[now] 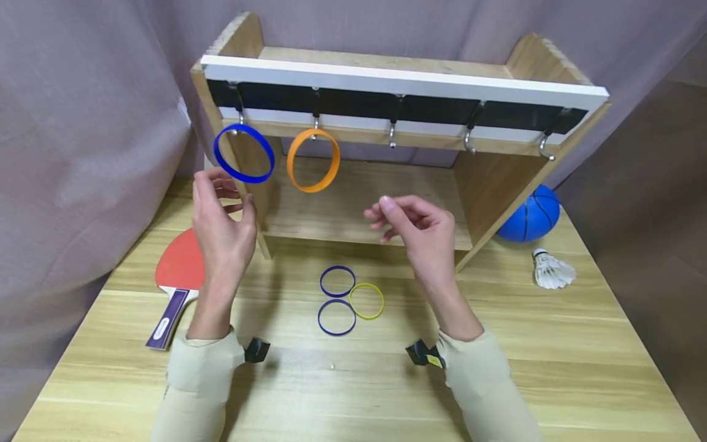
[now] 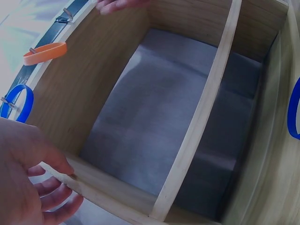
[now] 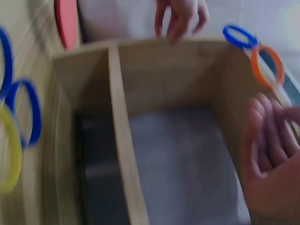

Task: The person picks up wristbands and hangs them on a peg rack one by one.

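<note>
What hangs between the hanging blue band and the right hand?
The orange band lies between the hanging blue band and the right hand; both the head and right wrist views show it.

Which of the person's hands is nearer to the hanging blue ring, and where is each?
Left. The left hand is just below the hanging blue ring, at the rack's side; the right hand is farther right, past the orange ring.

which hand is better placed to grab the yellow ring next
The right, I'd say: the right hand holds nothing and is nearer the yellow ring in the head view, while the left hand is farther off, gripping the side of the shelf.
</note>
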{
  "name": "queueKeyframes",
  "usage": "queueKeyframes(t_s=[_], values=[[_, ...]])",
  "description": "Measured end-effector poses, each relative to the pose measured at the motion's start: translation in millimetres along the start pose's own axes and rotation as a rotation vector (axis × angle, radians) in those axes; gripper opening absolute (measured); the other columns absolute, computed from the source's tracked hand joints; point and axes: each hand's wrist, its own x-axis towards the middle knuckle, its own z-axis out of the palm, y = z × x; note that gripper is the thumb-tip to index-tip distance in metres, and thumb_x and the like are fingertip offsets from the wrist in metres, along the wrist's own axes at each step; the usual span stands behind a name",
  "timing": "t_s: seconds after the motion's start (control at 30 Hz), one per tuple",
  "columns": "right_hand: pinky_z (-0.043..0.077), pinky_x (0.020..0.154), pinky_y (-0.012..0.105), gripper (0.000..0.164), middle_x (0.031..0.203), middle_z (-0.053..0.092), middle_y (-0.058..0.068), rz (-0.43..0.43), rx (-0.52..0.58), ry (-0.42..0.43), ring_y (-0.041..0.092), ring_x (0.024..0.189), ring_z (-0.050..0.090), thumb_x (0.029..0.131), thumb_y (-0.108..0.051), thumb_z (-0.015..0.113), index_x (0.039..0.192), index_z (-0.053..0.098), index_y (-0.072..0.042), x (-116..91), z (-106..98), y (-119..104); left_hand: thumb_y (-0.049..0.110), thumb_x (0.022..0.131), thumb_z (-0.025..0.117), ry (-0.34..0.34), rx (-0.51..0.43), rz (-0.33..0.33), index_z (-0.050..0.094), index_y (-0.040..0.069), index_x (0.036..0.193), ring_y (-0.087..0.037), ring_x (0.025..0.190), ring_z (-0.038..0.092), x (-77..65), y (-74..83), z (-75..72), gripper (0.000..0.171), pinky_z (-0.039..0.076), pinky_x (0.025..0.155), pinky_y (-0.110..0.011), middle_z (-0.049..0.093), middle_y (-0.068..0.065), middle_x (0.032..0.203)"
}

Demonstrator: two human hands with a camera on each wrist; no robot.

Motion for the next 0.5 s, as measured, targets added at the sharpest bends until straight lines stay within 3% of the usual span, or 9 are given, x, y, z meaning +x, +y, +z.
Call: queueKeyframes(t_s=[0.13, 0.2, 0.33, 0.5], values=[[0.06, 0.059, 0.036, 0.023, 0.093, 0.073, 0.014, 0.213, -0.247, -0.198, 0.031, 0.077, 0.069, 0.094, -0.021, 0.067, 0.102, 0.071, 0.0, -16.6, -35.7, -1.6, -0.012, 0.082, 0.065, 0.005, -0.007, -0.003, 0.049, -0.002, 0.118, -0.016, 0.092, 0.061, -0.5, 1.0, 1.1, 0.041, 0.06, 0.071, -0.028, 0.056, -0.012, 0.106], [0.06, 0.061, 0.035, 0.023, 0.091, 0.073, 0.009, 0.273, -0.406, -0.298, 0.028, 0.077, 0.069, 0.094, -0.025, 0.067, 0.102, 0.072, -0.003, -23.3, -49.9, 0.5, -0.011, 0.082, 0.066, 0.009, -0.005, -0.002, 0.049, -0.001, 0.118, -0.016, 0.092, 0.061, -0.7, 0.7, 1.2, 0.041, 0.06, 0.071, -0.029, 0.057, -0.011, 0.106], [0.057, 0.064, 0.03, 0.014, 0.084, 0.071, -0.003, 0.273, -0.726, -0.441, 0.014, 0.076, 0.065, 0.092, -0.025, 0.069, 0.099, 0.074, -0.013, -32.9, -61.6, 14.6, -0.011, 0.082, 0.067, 0.021, 0.002, 0.007, 0.049, -0.001, 0.118, -0.016, 0.091, 0.061, -1.1, -0.3, 1.4, 0.041, 0.06, 0.07, -0.031, 0.057, -0.011, 0.105], [0.054, 0.064, 0.029, 0.01, 0.08, 0.069, -0.008, 0.228, -0.971, -0.48, 0.008, 0.073, 0.064, 0.087, -0.016, 0.071, 0.097, 0.074, -0.015, -36.5, -52.7, 34.5, -0.01, 0.083, 0.065, 0.02, 0.02, 0.007, 0.05, -0.001, 0.117, -0.014, 0.09, 0.061, -1.3, -0.5, 0.7, 0.039, 0.058, 0.069, -0.024, 0.056, -0.01, 0.104]])
